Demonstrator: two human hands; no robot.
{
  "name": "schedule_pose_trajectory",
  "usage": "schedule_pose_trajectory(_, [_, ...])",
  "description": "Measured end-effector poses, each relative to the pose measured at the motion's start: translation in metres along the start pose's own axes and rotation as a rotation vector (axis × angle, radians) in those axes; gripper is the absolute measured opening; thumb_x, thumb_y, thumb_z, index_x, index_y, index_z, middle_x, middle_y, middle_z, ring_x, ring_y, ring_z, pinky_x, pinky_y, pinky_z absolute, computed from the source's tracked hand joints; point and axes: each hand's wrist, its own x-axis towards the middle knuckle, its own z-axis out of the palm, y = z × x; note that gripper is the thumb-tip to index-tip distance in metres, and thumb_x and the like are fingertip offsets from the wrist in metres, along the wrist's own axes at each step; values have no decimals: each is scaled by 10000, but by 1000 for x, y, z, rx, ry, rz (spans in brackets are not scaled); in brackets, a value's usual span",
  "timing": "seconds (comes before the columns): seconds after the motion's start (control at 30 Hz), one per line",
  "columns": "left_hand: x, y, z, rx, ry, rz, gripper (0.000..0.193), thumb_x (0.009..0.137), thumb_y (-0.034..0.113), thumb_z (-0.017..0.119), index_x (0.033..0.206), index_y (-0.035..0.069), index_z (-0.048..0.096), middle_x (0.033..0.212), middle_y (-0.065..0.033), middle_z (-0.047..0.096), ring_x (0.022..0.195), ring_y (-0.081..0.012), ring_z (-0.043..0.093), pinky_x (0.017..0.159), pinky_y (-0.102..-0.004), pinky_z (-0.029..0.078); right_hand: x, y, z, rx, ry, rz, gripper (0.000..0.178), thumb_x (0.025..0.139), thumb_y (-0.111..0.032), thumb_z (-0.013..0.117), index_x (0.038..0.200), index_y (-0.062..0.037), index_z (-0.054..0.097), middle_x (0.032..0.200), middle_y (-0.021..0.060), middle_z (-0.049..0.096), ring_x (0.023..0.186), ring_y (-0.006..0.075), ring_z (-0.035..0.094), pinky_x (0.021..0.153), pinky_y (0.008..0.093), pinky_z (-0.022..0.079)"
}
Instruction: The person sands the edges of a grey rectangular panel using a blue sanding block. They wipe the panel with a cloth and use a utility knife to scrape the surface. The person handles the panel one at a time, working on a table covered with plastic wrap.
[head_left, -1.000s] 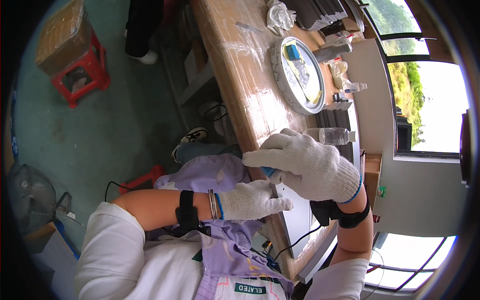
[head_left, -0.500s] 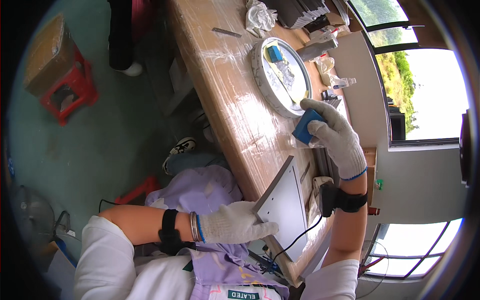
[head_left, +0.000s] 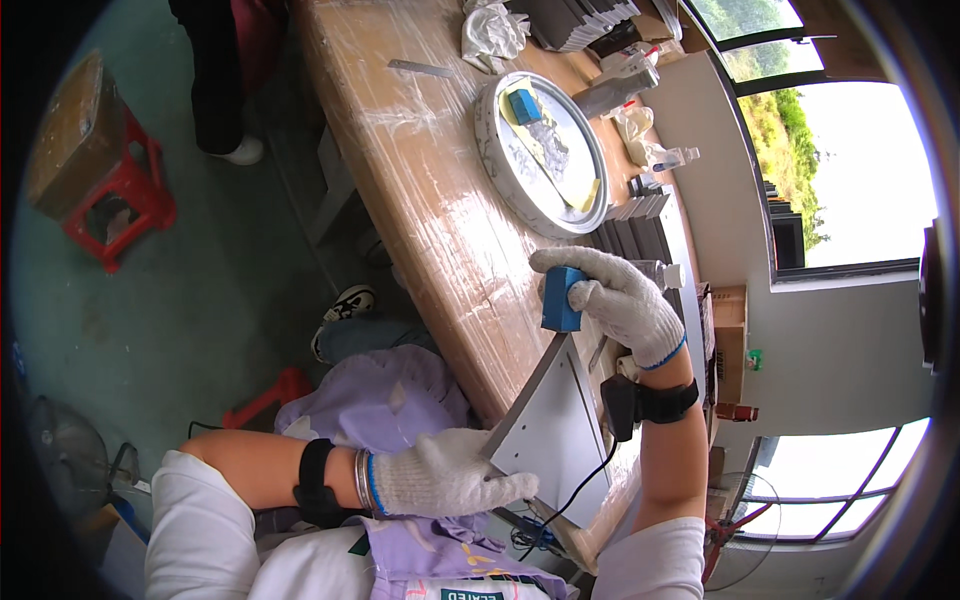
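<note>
Head view: left hand (head_left: 440, 474) grips the drilled grey panel (head_left: 560, 430) by the table's near edge (head_left: 394, 262), best braced; right hand (head_left: 622, 302) pinches a blue block (head_left: 562, 302).

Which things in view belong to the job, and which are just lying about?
In use:
blue rectangular block, in the right hand
flat grey panel, in the left hand
probably the round white tray

Apparently lying about:
crumpled white bundle
thin grey strip
brown box on red plastic stool
</note>
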Motion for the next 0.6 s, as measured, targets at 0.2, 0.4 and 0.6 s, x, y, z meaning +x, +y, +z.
schedule_pose_trajectory(0.2, [2,6,-3,-29,-36,-79,407,963,366,557,1181,23,536,916,-162,671,853,-320,662,738,-387,524,9,10,2,-98,32,28,425,846,-66,552,1268,-37,596,1037,27,607,954,115,567,881,273,462])
schedule_pose_trajectory(0.4, [2,7,-3,-40,-27,-93,410,967,381,544,1166,23,548,921,-178,669,846,-336,659,741,-402,521,-3,19,-4,141,46,11,411,856,-100,586,1262,-34,595,1032,27,613,920,119,586,860,278,475])
schedule_pose_trajectory(0.6, [0,-37,-6,-92,45,-133,440,960,393,564,1191,18,569,995,-174,673,867,-296,672,771,-372,520,11,25,12,-224,347,28,438,859,-91,619,1287,-18,560,1082,107,645,1000,168,615,894,305,496])
